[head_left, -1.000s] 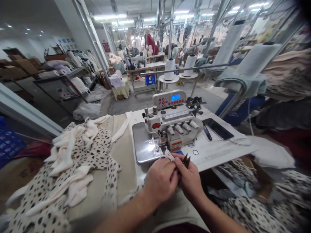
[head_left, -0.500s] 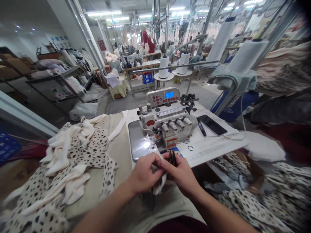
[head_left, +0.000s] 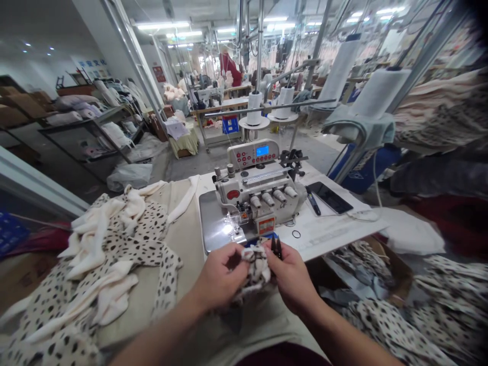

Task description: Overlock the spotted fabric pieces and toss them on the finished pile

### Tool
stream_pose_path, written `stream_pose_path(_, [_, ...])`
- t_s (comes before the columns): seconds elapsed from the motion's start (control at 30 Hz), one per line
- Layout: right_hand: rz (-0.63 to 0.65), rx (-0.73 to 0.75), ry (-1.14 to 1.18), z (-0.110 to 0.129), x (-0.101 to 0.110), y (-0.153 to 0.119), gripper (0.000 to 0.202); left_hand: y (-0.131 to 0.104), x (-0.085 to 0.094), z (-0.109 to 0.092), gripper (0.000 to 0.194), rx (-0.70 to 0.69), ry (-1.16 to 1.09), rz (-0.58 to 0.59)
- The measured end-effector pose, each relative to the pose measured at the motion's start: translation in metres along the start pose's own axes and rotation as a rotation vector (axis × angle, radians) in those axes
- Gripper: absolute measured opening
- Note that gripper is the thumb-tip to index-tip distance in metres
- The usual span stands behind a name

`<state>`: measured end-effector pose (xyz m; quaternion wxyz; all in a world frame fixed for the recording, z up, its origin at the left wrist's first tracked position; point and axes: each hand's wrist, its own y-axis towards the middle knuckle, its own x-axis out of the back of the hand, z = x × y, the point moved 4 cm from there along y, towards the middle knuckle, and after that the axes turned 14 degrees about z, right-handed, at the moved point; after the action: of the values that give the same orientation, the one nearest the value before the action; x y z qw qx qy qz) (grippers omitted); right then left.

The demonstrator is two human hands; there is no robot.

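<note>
My left hand is closed on the left edge of a bunched piece of white fabric with dark spots. On its other side my right hand pinches the same piece between thumb and fingers. Dark thread snips are also in my right hand, blades pointing up and away from me. Both hands are just in front of an overlock sewing machine, near the table's front edge. Blur hides the fabric's lower folds.
Spotted and cream fabric pieces lie heaped on the left. On the white table are a phone, a dark pen-like tool and a black ring. Thread cones stand behind the machine. A box of spotted scraps sits lower right.
My hands have moved slightly apart, and the spotted fabric has turned so that more of it shows between them. The snips remain in my right hand. The view has shifted slightly.
</note>
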<state>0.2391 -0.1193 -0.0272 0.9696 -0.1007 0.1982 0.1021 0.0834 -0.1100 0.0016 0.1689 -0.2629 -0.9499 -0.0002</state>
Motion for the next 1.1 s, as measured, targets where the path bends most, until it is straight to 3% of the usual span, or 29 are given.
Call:
stream_pose_path(0.17, [0.073,0.032,-0.044,0.009,-0.005,0.007,0.039,0.003,0.022,-0.007,0.012,0.084,-0.156,0.065])
stream_pose_path(0.27, [0.155,0.051,-0.112,0.014,-0.007,0.011,0.042,0.005,0.034,-0.015,0.021,0.137,-0.193,0.138])
stream_pose_path(0.43, [0.328,0.064,-0.283,0.023,-0.009,0.013,0.037,0.008,0.055,-0.039,0.036,0.158,0.009,0.282])
stream_pose_path(0.6, [0.409,0.004,-0.206,0.028,-0.008,0.011,0.039,0.009,0.090,-0.052,0.035,0.247,0.105,0.395])
stream_pose_path(0.9, [0.332,-0.071,0.005,0.020,0.011,0.004,0.042,0.013,0.179,-0.071,0.033,0.369,0.421,0.381])
stream_pose_path(1.0, [0.318,-0.091,0.054,0.014,0.015,0.003,0.042,0.016,0.198,-0.082,0.035,0.337,0.455,0.307])
stream_pose_path(1.1, [0.298,-0.101,0.077,0.011,0.015,0.003,0.040,0.017,0.204,-0.087,0.036,0.316,0.517,0.258])
